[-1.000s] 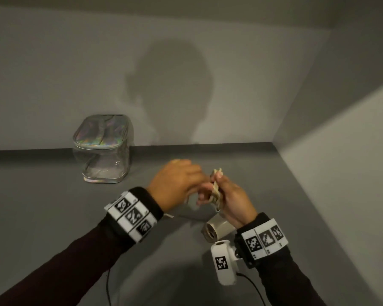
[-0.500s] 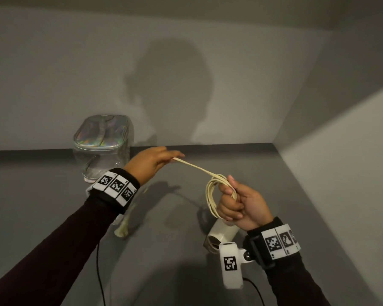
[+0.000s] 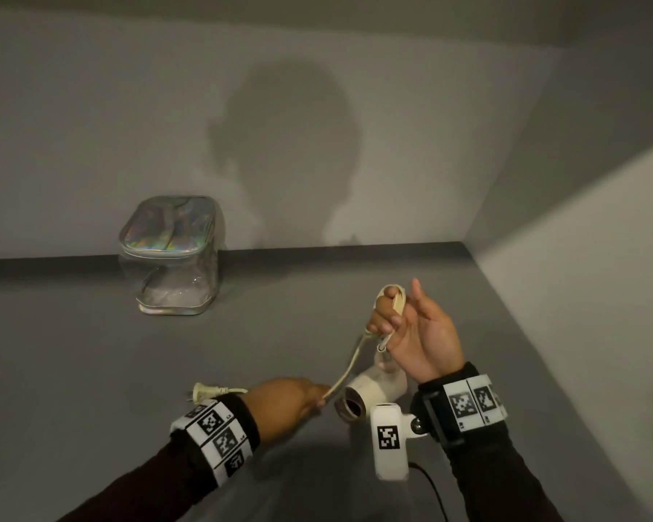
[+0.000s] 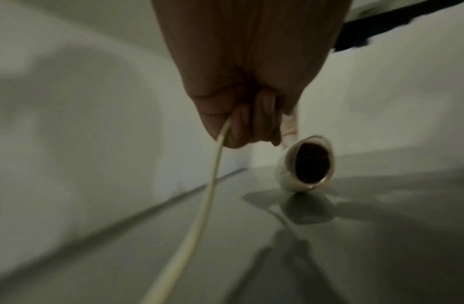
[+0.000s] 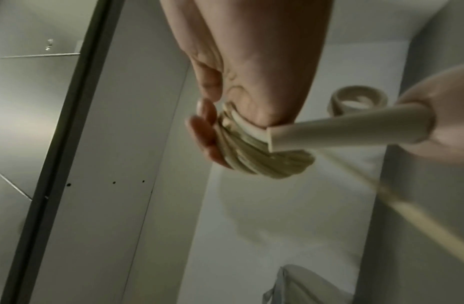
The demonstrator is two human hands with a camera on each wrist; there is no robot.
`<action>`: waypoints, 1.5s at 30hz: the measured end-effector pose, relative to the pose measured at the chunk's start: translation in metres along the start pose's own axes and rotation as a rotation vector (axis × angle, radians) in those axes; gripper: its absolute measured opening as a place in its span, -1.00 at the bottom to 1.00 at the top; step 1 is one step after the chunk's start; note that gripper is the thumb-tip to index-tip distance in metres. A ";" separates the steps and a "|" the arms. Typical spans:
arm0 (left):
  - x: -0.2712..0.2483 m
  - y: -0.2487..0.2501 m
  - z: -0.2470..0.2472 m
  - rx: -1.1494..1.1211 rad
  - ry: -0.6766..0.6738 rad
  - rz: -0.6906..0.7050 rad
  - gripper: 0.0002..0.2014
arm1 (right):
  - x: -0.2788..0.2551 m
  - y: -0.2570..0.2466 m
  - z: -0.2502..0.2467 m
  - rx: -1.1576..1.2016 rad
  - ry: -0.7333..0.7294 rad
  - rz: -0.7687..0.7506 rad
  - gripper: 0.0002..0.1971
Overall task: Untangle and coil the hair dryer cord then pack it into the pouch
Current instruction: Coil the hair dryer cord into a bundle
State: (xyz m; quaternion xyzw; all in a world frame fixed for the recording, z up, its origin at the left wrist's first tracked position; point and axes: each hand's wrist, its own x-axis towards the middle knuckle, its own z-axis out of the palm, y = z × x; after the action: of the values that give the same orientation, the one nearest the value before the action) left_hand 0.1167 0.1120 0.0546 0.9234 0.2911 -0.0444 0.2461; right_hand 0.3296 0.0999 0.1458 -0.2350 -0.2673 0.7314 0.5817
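A cream hair dryer (image 3: 374,388) lies on the grey table, its dark nozzle (image 4: 310,164) facing me. My right hand (image 3: 389,318) is raised above it, fingers curled round several loops of the cream cord coil (image 5: 254,156), thumb sticking up. A loose strand of cord (image 3: 349,365) runs down from the coil to my left hand (image 3: 319,399), which pinches it (image 4: 223,131) low beside the nozzle. The plug (image 3: 204,390) lies on the table behind my left wrist. The clear pouch (image 3: 172,258) with its iridescent top stands at the back left, zipped.
Grey walls close off the table at the back (image 3: 355,163) and on the right (image 3: 581,295). A black cable (image 3: 430,487) trails from my right wrist camera (image 3: 389,442) near the front edge.
My left hand has swung from up near the pouch down to the front beside the dryer nozzle, carrying the cord strand with it. My right hand has lifted the coil slightly.
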 end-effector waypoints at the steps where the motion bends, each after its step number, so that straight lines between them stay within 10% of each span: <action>1: -0.001 0.010 -0.007 0.095 -0.059 0.075 -0.67 | 0.003 0.004 0.002 0.000 0.025 -0.009 -0.60; 10: -0.023 0.046 -0.121 0.427 0.476 0.299 -0.81 | 0.006 0.023 0.030 -0.293 0.029 0.001 -0.46; 17: 0.008 0.020 -0.138 -0.033 0.383 0.121 -0.66 | -0.002 0.037 0.036 -0.575 -0.127 0.217 -0.63; 23: 0.016 -0.014 -0.142 -0.383 0.493 -0.056 -0.64 | -0.011 0.017 0.013 -0.133 -0.273 0.407 -0.59; 30: 0.016 -0.025 -0.080 -0.576 0.397 -0.188 -0.73 | -0.007 0.002 0.003 0.145 -0.311 0.275 -0.50; 39: 0.012 0.060 -0.030 -0.137 0.005 -0.152 -0.74 | 0.012 0.007 0.022 -0.065 -0.051 0.032 -0.48; 45: -0.010 0.077 -0.114 0.389 0.186 -0.096 -0.82 | 0.010 -0.005 0.019 -0.745 -0.128 0.030 -0.17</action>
State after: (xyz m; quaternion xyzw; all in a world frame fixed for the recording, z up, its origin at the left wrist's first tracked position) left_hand 0.1447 0.1077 0.1896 0.9388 0.3420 -0.0262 0.0331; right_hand 0.3183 0.1083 0.1627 -0.3884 -0.5474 0.6055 0.4277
